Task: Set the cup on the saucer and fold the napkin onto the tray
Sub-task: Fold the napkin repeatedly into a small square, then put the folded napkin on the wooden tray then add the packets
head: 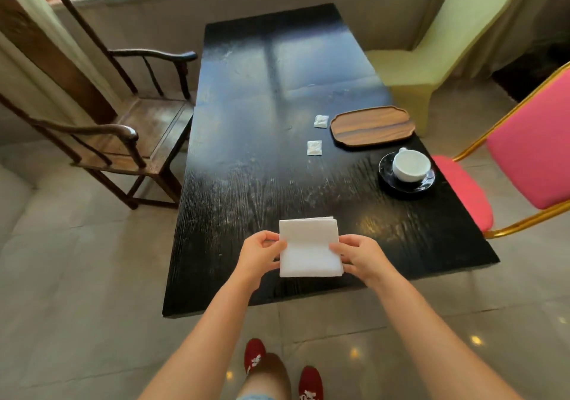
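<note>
A white napkin [308, 247], folded into a near square, lies at the near edge of the black table [246, 168]. My left hand [259, 254] pinches its left edge and my right hand [359, 256] pinches its right edge. Far to the right, a white cup [410, 165] stands on a dark saucer [388, 180]. Behind the cup lies a wooden tray [371, 126] with nothing on it.
Two small white sachets [314, 147] [321, 121] lie left of the tray. A wooden armchair [129, 140] stands left of the table, a pink chair with a gold frame [524, 152] at its right, and a pale covered chair [431, 44] behind.
</note>
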A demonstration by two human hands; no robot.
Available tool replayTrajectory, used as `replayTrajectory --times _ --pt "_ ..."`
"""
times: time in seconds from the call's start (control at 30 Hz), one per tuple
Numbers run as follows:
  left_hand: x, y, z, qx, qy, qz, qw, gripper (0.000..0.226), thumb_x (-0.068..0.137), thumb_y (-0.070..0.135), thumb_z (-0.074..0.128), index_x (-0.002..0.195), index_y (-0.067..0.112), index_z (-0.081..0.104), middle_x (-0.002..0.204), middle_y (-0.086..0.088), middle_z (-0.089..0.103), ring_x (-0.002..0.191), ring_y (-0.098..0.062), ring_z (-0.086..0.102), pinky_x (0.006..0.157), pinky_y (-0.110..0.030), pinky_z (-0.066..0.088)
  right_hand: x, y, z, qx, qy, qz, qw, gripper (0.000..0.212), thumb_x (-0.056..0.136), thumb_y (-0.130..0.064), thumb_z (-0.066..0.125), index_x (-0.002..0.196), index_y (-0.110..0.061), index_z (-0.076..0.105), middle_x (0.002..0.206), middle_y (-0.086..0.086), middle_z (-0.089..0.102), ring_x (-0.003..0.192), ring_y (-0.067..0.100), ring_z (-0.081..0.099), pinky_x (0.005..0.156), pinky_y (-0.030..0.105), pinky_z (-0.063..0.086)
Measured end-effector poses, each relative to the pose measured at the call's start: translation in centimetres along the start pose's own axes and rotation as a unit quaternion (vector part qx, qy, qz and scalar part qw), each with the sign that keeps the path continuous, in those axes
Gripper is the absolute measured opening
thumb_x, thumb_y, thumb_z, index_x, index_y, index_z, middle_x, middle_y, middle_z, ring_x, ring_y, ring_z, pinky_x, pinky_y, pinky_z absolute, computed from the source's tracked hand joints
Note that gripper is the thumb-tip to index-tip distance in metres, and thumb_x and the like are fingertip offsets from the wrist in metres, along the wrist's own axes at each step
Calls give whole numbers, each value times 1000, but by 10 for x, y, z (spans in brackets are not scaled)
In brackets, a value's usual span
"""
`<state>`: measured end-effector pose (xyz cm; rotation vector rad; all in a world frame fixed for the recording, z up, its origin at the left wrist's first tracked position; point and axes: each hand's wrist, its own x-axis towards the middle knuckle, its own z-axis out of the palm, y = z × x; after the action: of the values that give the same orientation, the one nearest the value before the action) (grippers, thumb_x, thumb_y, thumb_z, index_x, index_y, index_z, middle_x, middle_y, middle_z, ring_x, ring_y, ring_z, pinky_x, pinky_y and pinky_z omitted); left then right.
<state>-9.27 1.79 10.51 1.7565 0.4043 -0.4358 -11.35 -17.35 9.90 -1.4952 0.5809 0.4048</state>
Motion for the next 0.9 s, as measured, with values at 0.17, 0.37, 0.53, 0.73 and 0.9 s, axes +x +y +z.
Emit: replayTrajectory --times 0.17,0.37,0.53,0.73,0.9 --pt "2 22 22 8 9 31 999 4 87 10 61 90 13 60 93 -5 65 86 -12 63 58 -20 52 -8 -24 -23 -14 18 -25 999 20 86 -8 62 106 -4 61 105 10 65 94 22 63 65 27 56" --pt "17 44 39 -24 -19 32 999 4 87 10 62 91 9 63 93 -9 68 87 -18 66 66 -27 55 1 -43 -44 -11 46 -36 998 18 85 -11 64 102 -5 62 105 11 66 93 21 65 61 25 54" --pt "43 60 54 -46 -28 29 998 3 87 9 62 90 9 63 94 -10 68 88 -20 66 65 -27 55 20 -61 -55 2 63 -32 998 21 84 -10 65 104 -4 62 103 9 66 88 17 65 54 20 52" --pt "97 87 65 -68 -33 28 997 6 88 10 61 93 11 63 97 -8 67 91 -19 65 67 -27 54 69 -102 -65 -16 44 -23 999 24 87 -11 62 110 -4 60 104 9 67 87 15 65 58 19 52" --pt "141 120 70 -87 -49 20 995 15 90 13 58 104 9 63 102 -9 68 95 -21 65 79 -36 56 111 -142 -71 -30 27 -8 999 13 88 -4 55 99 -8 61 92 4 67 82 13 65 58 19 51"
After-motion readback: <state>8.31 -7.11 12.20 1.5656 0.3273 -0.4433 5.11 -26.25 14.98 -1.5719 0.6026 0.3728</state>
